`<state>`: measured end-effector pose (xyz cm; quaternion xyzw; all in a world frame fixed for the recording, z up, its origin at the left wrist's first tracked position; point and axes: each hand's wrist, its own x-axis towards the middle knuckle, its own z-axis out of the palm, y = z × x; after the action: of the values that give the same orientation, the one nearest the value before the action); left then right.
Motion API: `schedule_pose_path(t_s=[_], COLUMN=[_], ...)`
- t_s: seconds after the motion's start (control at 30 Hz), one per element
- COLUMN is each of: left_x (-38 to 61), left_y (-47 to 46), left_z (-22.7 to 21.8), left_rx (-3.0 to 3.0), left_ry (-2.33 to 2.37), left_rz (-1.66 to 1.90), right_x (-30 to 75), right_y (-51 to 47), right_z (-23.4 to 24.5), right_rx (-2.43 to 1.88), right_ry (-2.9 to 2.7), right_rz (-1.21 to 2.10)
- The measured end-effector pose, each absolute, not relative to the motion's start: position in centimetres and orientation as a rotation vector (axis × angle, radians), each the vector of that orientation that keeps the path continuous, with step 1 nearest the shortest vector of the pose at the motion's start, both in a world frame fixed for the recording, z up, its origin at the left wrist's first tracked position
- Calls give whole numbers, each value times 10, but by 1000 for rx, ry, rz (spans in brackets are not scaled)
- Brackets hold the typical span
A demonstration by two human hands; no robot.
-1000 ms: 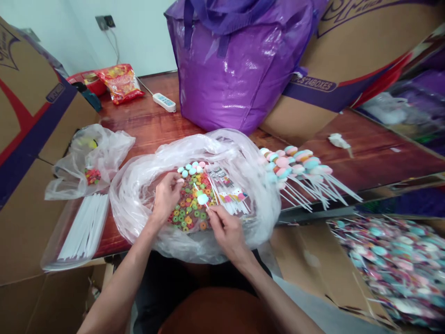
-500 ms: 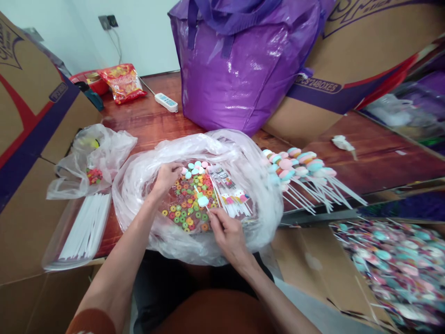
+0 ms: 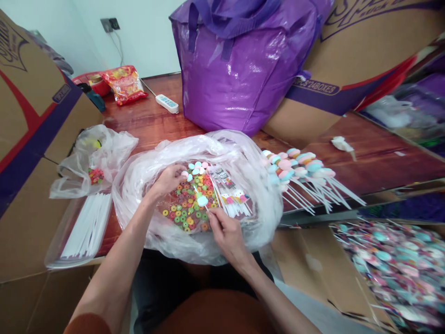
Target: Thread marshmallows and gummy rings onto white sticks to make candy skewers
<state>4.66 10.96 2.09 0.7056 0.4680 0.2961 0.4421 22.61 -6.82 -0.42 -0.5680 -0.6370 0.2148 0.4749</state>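
Note:
My right hand (image 3: 225, 229) pinches the white stick of a candy skewer (image 3: 202, 201), with a pale blue marshmallow and smaller greenish pieces threaded on it. My left hand (image 3: 170, 178) has its fingertips closed at a pink marshmallow (image 3: 183, 173), at the edge of a small cluster of blue, pink and white marshmallows (image 3: 197, 167). Below both hands spread many coloured candy rings (image 3: 184, 204), inside a wide clear plastic bag (image 3: 139, 171) with its rim rolled down. Beside the rings, white sticks (image 3: 236, 209) lie with a printed packet (image 3: 224, 178).
On the left are a bundle of white sticks (image 3: 86, 225) and a small plastic bag (image 3: 114, 144). Finished skewers (image 3: 302, 167) lie to the right. A carton of wrapped candies (image 3: 399, 269) stands lower right. Behind rise a purple bag (image 3: 239, 79) and a cardboard box (image 3: 330, 60).
My left hand has shifted slightly right, its fingers closer over the marshmallows. My right hand and the skewer have hardly moved.

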Motion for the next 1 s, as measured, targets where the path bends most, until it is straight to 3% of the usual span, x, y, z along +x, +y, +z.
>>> schedule_pose_path(t_s=[0.47, 1.0], left_x=[44, 41], left_y=[22, 13], left_z=[9, -2], left_rx=[975, 951], left_ry=[1174, 1172], left_rz=[1170, 1181], right_x=[213, 212], right_y=[-68, -70], right_z=[6, 7], right_rx=[-1295, -1341], right_ry=[-1614, -1658], right_rz=[668, 700])
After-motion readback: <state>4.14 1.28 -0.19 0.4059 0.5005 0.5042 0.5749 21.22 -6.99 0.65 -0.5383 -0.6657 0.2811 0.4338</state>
